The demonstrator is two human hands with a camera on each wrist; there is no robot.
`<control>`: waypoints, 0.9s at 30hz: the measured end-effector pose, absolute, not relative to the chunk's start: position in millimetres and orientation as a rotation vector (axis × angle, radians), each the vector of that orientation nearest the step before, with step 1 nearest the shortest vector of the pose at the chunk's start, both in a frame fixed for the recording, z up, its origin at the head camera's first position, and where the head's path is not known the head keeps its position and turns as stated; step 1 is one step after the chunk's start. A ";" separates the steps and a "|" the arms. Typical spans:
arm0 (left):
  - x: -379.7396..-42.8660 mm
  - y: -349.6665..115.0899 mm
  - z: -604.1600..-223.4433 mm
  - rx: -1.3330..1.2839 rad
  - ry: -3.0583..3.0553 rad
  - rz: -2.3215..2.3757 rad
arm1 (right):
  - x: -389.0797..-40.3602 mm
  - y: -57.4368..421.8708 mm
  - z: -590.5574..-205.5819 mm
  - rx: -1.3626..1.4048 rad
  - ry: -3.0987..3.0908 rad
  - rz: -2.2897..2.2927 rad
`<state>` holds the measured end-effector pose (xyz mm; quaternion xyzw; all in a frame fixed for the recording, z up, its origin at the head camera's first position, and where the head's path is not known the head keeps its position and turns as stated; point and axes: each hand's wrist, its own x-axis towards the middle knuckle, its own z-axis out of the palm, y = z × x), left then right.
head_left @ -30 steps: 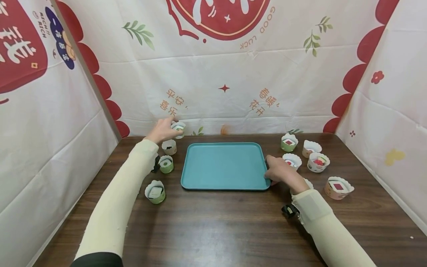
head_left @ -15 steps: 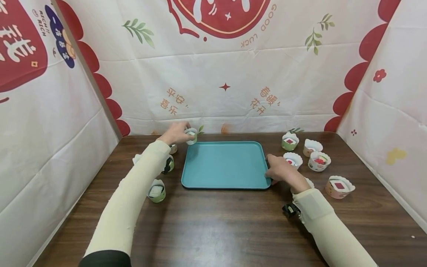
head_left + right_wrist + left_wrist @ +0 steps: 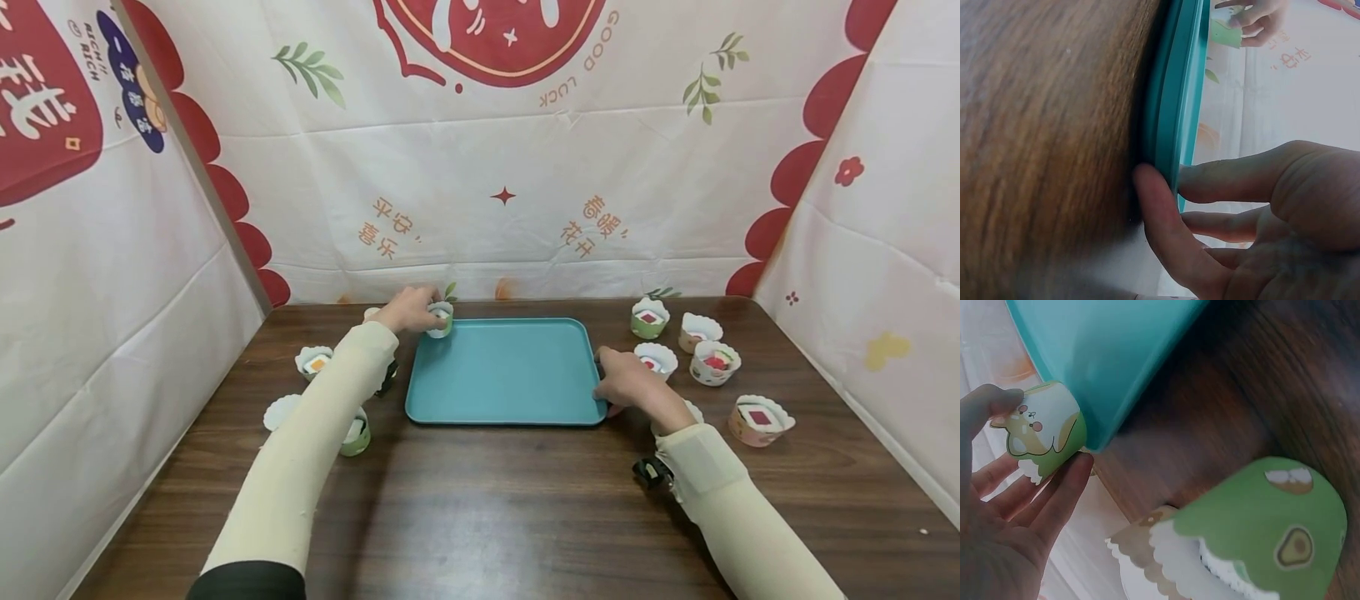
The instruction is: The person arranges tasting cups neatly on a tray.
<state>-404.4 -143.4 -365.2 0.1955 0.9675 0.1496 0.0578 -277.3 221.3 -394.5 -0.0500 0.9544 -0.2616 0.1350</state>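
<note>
My left hand [image 3: 408, 310] holds a small paper baking cup [image 3: 441, 323] over the back left corner of a blue-green tray [image 3: 510, 375]. In the left wrist view, this cup [image 3: 1047, 419] is green and white with a cartoon animal, gripped between thumb and fingers and tilted beside the tray rim. What lies inside it is mostly hidden. At the tray's right edge, my right hand [image 3: 633, 382] pinches the rim; the right wrist view shows one finger [image 3: 1159, 200] at the tray's underside and another along its edge.
Left of the tray stand several cups, partly behind my left arm, including a green cup [image 3: 356, 433] and one with orange filling [image 3: 313, 361]. On the right, several more hold sushi-like pieces, such as a pink cup [image 3: 760, 421]. A printed cloth [image 3: 465, 167] hangs behind the table.
My left hand has carried the cup rightward and down from the back left to the tray's corner. My right hand stays on the tray's edge, and the tray has not moved.
</note>
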 end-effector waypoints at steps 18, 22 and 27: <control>-403.7 -137.3 -373.1 0.537 2.893 0.415 | -278.7 220.5 -394.8 -0.136 2.768 -0.720; -404.1 -135.8 -373.4 0.517 2.893 0.423 | -278.2 219.9 -394.3 -0.126 2.764 -0.715; -407.1 -134.5 -373.8 0.507 2.891 0.404 | -278.5 219.8 -394.2 -0.125 2.760 -0.705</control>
